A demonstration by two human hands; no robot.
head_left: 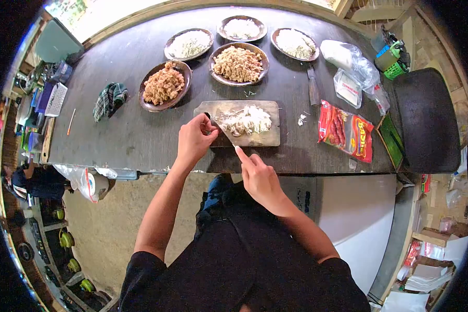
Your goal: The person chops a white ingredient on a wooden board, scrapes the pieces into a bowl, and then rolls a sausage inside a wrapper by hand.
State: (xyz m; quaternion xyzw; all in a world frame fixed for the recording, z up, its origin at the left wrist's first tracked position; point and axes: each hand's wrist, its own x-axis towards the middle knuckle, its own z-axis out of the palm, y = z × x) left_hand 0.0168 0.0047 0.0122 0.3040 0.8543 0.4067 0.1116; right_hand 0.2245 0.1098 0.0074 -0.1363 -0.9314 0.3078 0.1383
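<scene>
The right hand's (262, 182) fingers close around the knife (226, 133), index extended, likely for control; shredded white food (248, 120) lies on the board (271, 136). The left hand's (193, 139) fingers curl nearby, contents unclear.

- Worktop (104, 148), left part: broad passage between checked cloth (110, 101) and chopping board (270, 139).
- Beyond board: five plates (237, 83), close-set, obstructing the far side.
- Board, near left corner: slanting blade (225, 132), left hand (196, 138), right hand (260, 179).
- Right of board: lane to red packet (346, 131), scraps (301, 119) within.
- Right edge: plastic bags (358, 65), black chair (424, 119).
</scene>
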